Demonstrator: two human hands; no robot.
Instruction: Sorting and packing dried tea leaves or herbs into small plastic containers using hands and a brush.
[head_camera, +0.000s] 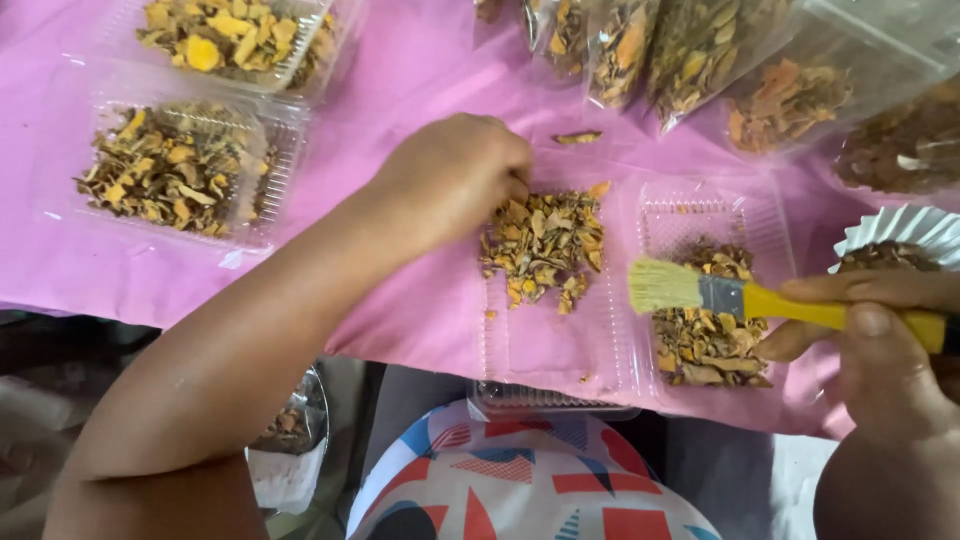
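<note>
**A:** What sits under the hands?

**B:** A heap of dried yellow-brown slices (545, 245), just right of the frame's centre. It lies in the left half of an opened clear plastic clamshell box (610, 345) spread flat on a pink tablecloth (420, 300).

**A:** And the left hand?

**B:** The left hand (455, 175) reaches in from the lower left and rests on the heap's upper left edge. Its fingers are curled down into the slices, knuckles up. Whether they pinch a piece I cannot tell, since the fingertips are hidden.

**A:** The right one?

**B:** The right hand (880, 345), at the right edge of the frame, is closed around the yellow handle of a paintbrush (745, 297), thumb on top. The brush lies level, its pale bristles pointing left and hanging over the seam between the two halves of the box, just right of the heap.

**A:** What is in the other half?

**B:** A second pile of dried slices (710, 340), partly beneath the brush's metal band.

**A:** Further out?

**B:** One stray slice (578, 137) on the cloth above the heap. In the upper left, two more clear boxes of dried slices, a nearer box (175, 170) and a farther box (235, 35). Along the top right, a row of clear bags (700, 50) with similar dried pieces. At the right edge, a fluted white paper cup (895, 235) with brownish bits. At the bottom centre, the person's patterned garment (530, 480) in white, red and blue.
</note>
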